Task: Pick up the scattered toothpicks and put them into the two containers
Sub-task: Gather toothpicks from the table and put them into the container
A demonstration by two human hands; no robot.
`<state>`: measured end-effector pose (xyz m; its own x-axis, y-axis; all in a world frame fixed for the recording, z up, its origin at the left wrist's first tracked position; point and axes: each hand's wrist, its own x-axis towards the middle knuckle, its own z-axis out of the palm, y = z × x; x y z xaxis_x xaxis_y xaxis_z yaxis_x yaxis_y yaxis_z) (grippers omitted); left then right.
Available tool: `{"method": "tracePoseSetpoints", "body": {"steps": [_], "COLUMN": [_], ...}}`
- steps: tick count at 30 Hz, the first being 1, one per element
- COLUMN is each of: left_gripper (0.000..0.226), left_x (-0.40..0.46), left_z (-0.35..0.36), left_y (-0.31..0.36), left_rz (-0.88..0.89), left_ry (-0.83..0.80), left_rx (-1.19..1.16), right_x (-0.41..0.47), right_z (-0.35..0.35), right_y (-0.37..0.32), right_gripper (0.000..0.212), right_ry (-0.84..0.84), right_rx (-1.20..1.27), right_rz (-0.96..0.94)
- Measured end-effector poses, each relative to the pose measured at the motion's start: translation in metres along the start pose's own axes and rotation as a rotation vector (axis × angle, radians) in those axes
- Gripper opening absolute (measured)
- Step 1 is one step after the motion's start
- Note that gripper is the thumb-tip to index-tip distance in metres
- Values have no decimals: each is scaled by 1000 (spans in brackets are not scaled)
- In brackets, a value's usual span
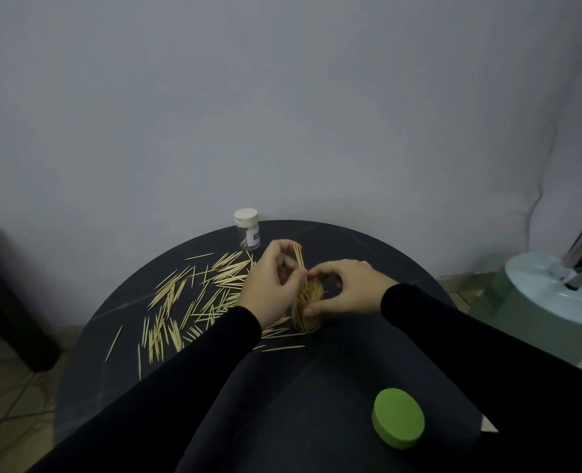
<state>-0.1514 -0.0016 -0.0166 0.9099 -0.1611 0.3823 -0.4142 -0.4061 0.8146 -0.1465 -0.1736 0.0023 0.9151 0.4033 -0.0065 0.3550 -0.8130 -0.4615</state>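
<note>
Round dark table (334, 377): right hand (346, 288) grips clear cylindrical container (307, 310); left hand (270, 281) pinches thin wooden toothpicks (299, 256)

Counts: 2 hands, left hand (268, 285) and right hand (346, 287). 2 containers: 1 clear jar w/ white cap (247, 229) at far edge of the tabletop (317, 377), 1 open container (307, 314) packed w/ toothpicks, center. 1 green lid (398, 418), near right. Loose toothpicks (187, 302) on left half: too many to count, approx. several dozen. 1 small bunch of toothpicks (298, 256) in left hand, no. unclear.
</note>
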Motion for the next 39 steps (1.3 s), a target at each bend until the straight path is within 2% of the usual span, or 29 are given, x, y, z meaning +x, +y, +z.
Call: {"method": "tracePoseSetpoints", "body": {"steps": [3, 5, 11, 14, 17, 19, 23, 26, 29, 31, 33, 36, 39], "left_gripper": [60, 56, 21, 30, 49, 57, 52, 50, 47, 37, 29, 20, 22], "left_x": [-7, -9, -12, -11, -11, -14, -17, -17, -17, -15, -13, -9, -12], "left_z": [-1, -1, -3, -11, -20, -23, -26, -27, -28, -31, -38, -55, -66], "left_y": [-7, -9, -14, -16, -22, -24, -21, -24, -19, -13, -11, -16, -22], "left_rz": [118, 169, 254, 297, 351, 364, 356, 405, 361, 326, 255, 68, -169], "left_ry": [-16, -11, -33, -87, -241, -282, -208, -266, -229, -149, -144, -365, -600], "left_rx": [105, 178, 417, 425, 552, 601, 584, 679, 633, 604, 607, 695, 735], "right_x": [-1, -1, -3, -1, -1, -1, -2, -2, -1, -1, -2, -6, -7], "right_z": [0, 0, 1, 3, 4, 5, 3, 2, 1, 2, 3, 4, 16], "right_y": [-1, -1, 0, 2, 3, 3, 0, -2, -5, -7, -12, -30, -56], "right_gripper": [61, 61, 57, 56, 55, 57, 59, 56, 60, 74, 84, 66, 40], "right_ry": [-1, -2, 5, 4, 9, 9, -6, -4, 20, 43, 116, 257, 211], "right_rx": [5, 3, -6, 15, 37, 38, 17, -23, -134, -252, -331, -425, -534], "right_rz": [-7, -2, -25, -22, -16, -9, 4, 19, 53, 43, -9, -167, -348]}}
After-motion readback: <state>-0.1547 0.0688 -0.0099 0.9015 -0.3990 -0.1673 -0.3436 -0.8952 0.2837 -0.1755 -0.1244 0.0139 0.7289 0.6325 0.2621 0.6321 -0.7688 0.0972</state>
